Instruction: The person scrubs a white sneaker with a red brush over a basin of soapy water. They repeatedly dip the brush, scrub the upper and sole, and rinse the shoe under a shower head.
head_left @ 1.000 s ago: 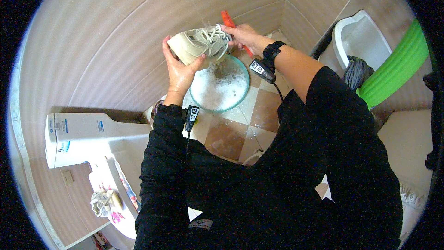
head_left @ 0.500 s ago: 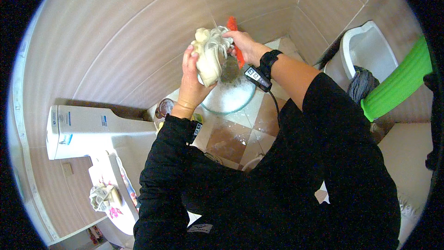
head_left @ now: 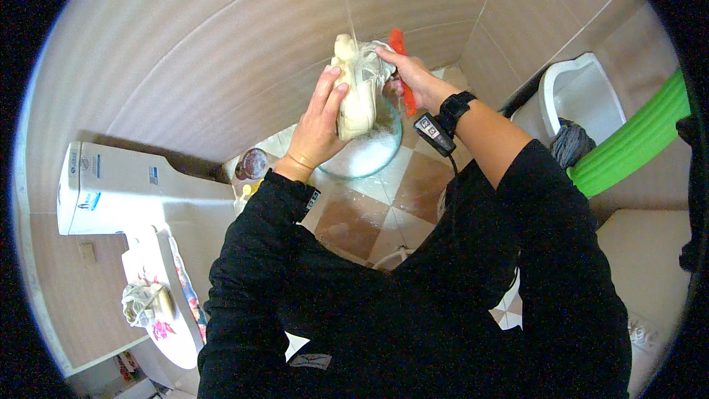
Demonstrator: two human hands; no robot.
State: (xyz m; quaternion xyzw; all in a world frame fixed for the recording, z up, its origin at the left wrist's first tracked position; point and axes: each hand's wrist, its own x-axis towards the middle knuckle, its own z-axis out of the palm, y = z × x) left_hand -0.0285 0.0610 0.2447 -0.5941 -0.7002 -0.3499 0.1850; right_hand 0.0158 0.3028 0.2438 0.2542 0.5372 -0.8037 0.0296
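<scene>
**Shoe tipped upright over the basin**

Since a second ago you have swung the pale shoe [head_left: 353, 92] from lying flat to standing on end, long axis running 12 to 6. Your left hand [head_left: 319, 122] clamps its side from 8 o'clock. Your right hand [head_left: 408, 74], at 2 o'clock, grips the orange brush [head_left: 402, 66] against it. Below, at 6 o'clock, sits the soapy basin [head_left: 369, 155].

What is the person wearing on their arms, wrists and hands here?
Both hands are bare. The left hand has a thin band at the wrist and a black sleeve down to it. The right hand has a black wristwatch, a small black device with a cable dangling below, and a black sleeve pushed up.
</scene>
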